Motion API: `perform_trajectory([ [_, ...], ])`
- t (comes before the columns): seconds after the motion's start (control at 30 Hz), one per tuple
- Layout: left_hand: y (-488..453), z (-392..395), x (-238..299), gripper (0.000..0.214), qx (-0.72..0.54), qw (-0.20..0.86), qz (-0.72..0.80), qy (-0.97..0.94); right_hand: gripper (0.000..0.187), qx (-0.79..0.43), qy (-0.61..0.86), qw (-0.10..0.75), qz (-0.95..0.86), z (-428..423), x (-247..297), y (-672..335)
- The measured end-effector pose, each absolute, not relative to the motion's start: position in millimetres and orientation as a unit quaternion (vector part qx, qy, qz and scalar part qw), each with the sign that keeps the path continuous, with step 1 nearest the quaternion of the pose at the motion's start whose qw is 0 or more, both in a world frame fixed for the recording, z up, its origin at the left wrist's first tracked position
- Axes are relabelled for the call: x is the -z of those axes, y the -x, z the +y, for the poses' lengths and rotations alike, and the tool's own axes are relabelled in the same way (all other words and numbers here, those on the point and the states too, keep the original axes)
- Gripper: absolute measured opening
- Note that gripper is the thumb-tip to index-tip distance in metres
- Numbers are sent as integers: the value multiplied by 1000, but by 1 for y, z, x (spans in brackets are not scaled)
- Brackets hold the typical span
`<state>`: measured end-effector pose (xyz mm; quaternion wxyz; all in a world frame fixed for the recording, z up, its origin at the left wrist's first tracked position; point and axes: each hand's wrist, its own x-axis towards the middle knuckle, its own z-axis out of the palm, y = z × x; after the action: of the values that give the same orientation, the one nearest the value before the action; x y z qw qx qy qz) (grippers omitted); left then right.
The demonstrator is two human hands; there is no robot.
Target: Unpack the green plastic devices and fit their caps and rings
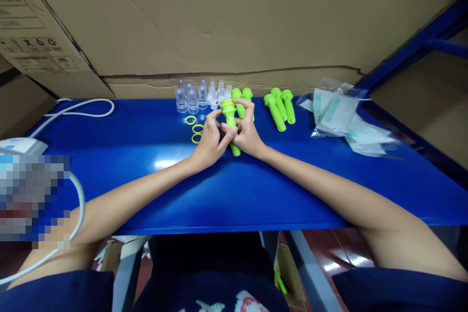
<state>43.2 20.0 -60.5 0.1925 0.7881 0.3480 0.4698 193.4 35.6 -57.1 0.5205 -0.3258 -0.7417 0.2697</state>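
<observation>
Between my two hands is a lime-green handle-shaped plastic part (pixel 230 118), its wide round head up and its tapered grip pointing down toward me. A yellow ring seems to sit around the head. My left hand (pixel 209 142) is closed on the part from the left, thumb across its grip. From the right, my right hand (pixel 249 131) wraps it, with the index finger at the head. Left of my left hand lie loose yellow rings (pixel 190 120). Behind them stand several clear plastic caps (pixel 192 100) and smaller white-based ones (pixel 215 99).
More green handles (pixel 280 107) lie to the right, others just behind my right hand. Plastic packets with papers (pixel 336 109) rest at the blue table's (pixel 204 204) right side. A white cable (pixel 91 107) and white device (pixel 24 146) are at left. Cardboard (pixel 219 19) walls the back.
</observation>
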Motion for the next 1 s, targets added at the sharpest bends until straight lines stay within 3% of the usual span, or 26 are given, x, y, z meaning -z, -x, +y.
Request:
perform_trajectory([
  [0.2, -44, 23, 61, 65, -496, 182, 302, -793, 59, -248, 325, 525, -746, 34, 56, -193],
  [0.83, -35, 27, 45, 56, -516, 239, 340, -749, 51, -316, 293, 502, -750, 27, 49, -191],
  [1.0, -37, 21, 41, 34, -489, 218, 342, -772, 54, -297, 286, 518, -749, 29, 52, -191],
])
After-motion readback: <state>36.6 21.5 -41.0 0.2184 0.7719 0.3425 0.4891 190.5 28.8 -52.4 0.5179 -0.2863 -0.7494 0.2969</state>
